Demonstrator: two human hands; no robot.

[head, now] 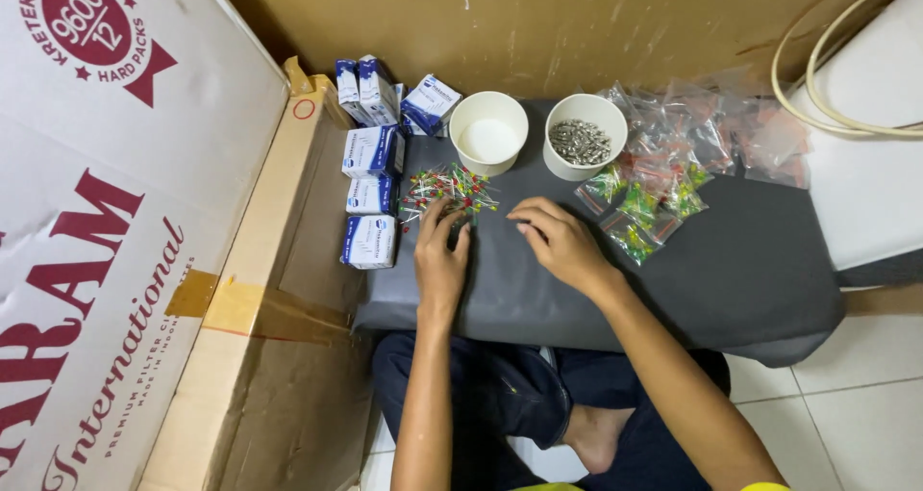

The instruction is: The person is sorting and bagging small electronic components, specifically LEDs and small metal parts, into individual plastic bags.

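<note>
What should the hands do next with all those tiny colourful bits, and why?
Probably the left hand should pinch a few more pieces from the pile of small red, green and yellow parts. Its fingertips already touch the pile's edge, and the right hand rests on the grey mat beside it, fingers curled, holding nothing that shows.
</note>
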